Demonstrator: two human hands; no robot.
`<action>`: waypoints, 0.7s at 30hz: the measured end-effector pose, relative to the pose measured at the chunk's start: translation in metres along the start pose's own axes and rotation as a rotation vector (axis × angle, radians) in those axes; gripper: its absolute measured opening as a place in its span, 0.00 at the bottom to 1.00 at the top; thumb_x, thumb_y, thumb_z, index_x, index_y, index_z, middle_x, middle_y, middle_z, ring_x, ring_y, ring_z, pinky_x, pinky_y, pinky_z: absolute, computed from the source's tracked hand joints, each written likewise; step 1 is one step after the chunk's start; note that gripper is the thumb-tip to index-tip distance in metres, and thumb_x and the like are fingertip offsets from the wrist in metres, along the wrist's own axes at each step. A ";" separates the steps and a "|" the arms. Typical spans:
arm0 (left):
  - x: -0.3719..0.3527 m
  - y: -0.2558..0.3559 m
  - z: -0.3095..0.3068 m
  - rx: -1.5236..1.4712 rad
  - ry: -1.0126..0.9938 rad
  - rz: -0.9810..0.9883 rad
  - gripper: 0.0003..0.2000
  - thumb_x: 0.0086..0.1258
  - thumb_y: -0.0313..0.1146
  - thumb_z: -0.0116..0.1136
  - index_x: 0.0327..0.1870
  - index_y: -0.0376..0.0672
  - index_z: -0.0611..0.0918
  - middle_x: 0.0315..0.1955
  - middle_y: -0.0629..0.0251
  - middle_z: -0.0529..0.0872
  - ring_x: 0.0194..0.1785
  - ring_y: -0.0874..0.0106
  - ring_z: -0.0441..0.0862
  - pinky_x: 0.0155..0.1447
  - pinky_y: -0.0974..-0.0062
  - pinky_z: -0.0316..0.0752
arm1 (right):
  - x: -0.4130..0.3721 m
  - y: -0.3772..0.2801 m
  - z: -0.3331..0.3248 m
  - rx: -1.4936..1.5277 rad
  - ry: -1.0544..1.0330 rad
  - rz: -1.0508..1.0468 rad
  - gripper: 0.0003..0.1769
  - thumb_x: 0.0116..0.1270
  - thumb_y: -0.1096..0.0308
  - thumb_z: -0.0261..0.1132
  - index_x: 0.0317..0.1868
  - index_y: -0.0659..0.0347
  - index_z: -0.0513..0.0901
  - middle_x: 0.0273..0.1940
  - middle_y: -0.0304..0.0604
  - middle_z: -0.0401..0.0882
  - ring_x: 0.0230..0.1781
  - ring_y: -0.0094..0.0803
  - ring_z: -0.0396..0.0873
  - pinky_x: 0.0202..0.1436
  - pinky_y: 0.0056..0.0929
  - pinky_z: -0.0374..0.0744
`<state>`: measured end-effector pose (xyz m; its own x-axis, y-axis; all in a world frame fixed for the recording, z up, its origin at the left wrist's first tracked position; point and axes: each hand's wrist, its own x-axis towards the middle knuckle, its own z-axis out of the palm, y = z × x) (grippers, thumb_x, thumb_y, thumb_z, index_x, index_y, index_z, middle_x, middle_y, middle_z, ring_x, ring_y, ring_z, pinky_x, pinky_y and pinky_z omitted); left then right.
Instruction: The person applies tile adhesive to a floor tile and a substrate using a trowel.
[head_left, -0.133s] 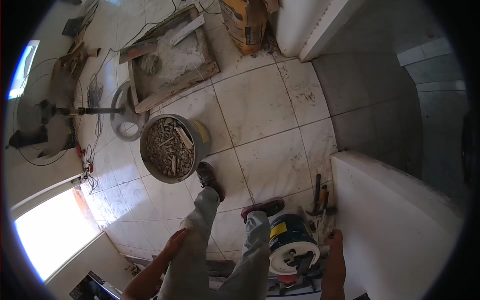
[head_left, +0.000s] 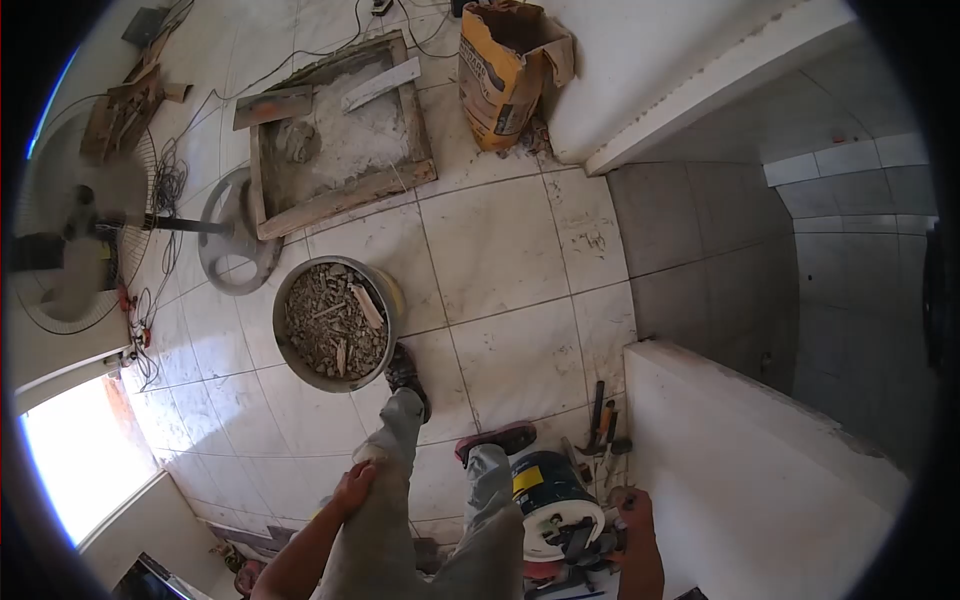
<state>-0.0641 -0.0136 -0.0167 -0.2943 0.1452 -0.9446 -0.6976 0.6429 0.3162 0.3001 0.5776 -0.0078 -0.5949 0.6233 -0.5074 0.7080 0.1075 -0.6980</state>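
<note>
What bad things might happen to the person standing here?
The shoe is close beside the bucket of rubble, so a step might knock it or cause a stumble. Loose hand tools lie on the tiles by the blue bucket near the right hand; they might get trodden on. Cables trail across the floor, a likely trip.

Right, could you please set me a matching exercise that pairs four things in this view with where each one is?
Things:
1. rubble bucket
2. dark blue bucket
3. paper sack
4. left hand

Places:
a. standing open by the white wall
b. resting on the grey trouser leg
c. next to the round fan base
d. beside the right hand

Pairs: 1-c; 2-d; 3-a; 4-b.
</note>
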 end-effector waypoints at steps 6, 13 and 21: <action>-0.013 0.047 -0.048 0.123 -0.016 -0.055 0.41 0.69 0.60 0.50 0.76 0.39 0.60 0.62 0.37 0.75 0.69 0.46 0.70 0.72 0.60 0.64 | -0.013 -0.173 0.074 0.868 -0.049 1.293 0.18 0.56 0.73 0.58 0.46 0.76 0.72 0.37 0.52 0.76 0.33 0.44 0.79 0.45 0.47 0.84; 0.012 0.141 -0.120 -0.134 0.213 0.223 0.22 0.66 0.39 0.60 0.59 0.38 0.79 0.48 0.46 0.85 0.46 0.52 0.86 0.53 0.61 0.80 | 0.096 -0.422 0.304 0.495 -0.819 0.919 0.18 0.64 0.67 0.62 0.52 0.64 0.74 0.32 0.41 0.76 0.29 0.29 0.76 0.30 0.30 0.77; 0.150 0.315 -0.196 -0.177 0.473 0.490 0.12 0.67 0.32 0.55 0.48 0.41 0.85 0.35 0.49 0.88 0.40 0.55 0.87 0.44 0.63 0.80 | 0.186 -0.556 0.418 0.423 -0.993 0.466 0.14 0.64 0.64 0.68 0.46 0.63 0.79 0.32 0.40 0.79 0.27 0.26 0.79 0.29 0.27 0.78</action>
<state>-0.4562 0.0631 -0.0417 -0.8263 0.0179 -0.5630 -0.4964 0.4492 0.7428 -0.3631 0.3101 0.0743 -0.4796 -0.3629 -0.7989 0.8640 -0.3540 -0.3579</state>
